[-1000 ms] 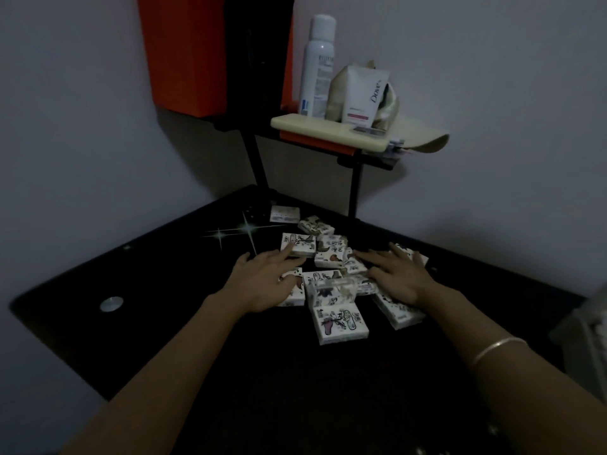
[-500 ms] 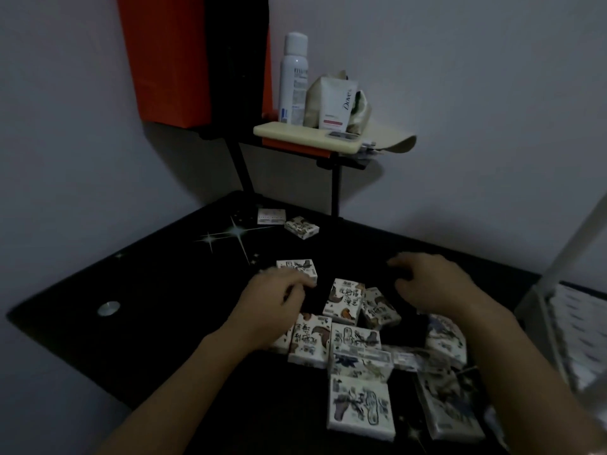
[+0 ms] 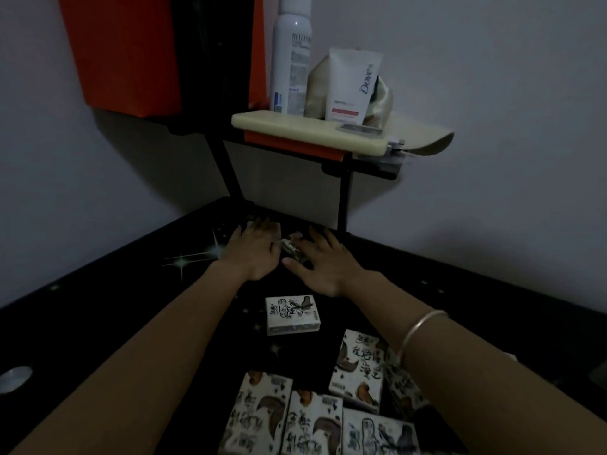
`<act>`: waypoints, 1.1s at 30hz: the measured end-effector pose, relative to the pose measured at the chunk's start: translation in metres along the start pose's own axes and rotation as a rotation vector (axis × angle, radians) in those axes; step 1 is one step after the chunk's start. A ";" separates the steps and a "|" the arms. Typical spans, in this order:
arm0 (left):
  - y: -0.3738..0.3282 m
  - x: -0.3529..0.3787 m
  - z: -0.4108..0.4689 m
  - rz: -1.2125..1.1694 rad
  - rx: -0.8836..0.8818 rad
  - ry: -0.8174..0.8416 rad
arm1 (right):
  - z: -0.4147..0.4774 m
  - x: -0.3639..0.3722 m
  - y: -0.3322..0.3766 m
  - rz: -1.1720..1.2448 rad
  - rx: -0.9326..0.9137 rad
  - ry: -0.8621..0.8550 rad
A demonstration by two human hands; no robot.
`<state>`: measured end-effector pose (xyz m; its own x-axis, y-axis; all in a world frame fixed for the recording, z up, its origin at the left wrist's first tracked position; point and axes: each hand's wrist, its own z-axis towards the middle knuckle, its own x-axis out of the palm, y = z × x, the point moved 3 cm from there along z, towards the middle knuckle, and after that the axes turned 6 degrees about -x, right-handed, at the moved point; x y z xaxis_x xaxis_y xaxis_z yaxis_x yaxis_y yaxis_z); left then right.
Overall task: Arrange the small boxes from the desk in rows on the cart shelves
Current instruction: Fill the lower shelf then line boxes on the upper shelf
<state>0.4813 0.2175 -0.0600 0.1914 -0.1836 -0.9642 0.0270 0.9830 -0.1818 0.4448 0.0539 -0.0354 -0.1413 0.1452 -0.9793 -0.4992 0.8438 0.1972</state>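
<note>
Several small white boxes with ink drawings lie on the black desk [image 3: 98, 307]. One box [image 3: 292, 315] sits alone mid-desk, and a cluster of boxes [image 3: 312, 421] lies at the bottom edge between my forearms. Both arms stretch to the back of the desk. My left hand [image 3: 254, 249] lies flat with straight fingers, covering most of a box beneath it. My right hand [image 3: 323, 264] is spread with fingers straight. Its thumb and forefinger touch a small tilted box [image 3: 292, 247] that lies between the two hands. The cart is out of view.
A black stand rises from the desk's back corner. It bears a cream board [image 3: 308, 133] with a white spray can [image 3: 292, 57], a Dove tube [image 3: 353, 83] and a beige pouch. An orange box [image 3: 124, 50] hangs at upper left. A round metal grommet [image 3: 14, 377] sits at the left edge.
Both hands left the pile and reached forward to the two boxes at the back of the desk. My view leaned in, so the pile now sits at the bottom edge.
</note>
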 end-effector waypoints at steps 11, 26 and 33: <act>-0.034 -0.018 -0.097 -0.041 0.053 -0.022 | -0.059 -0.014 0.008 0.112 -0.074 0.032; -0.072 -0.059 -0.206 -0.368 0.016 -0.074 | -0.193 -0.032 -0.008 0.124 0.076 -0.140; -0.087 -0.067 -0.223 -0.056 -0.122 0.061 | -0.204 -0.021 -0.001 0.109 0.064 -0.154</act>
<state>0.2475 0.1424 -0.0229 0.1328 -0.2416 -0.9613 -0.0845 0.9636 -0.2538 0.2738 -0.0550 -0.0053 -0.0564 0.3106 -0.9489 -0.4322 0.8491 0.3036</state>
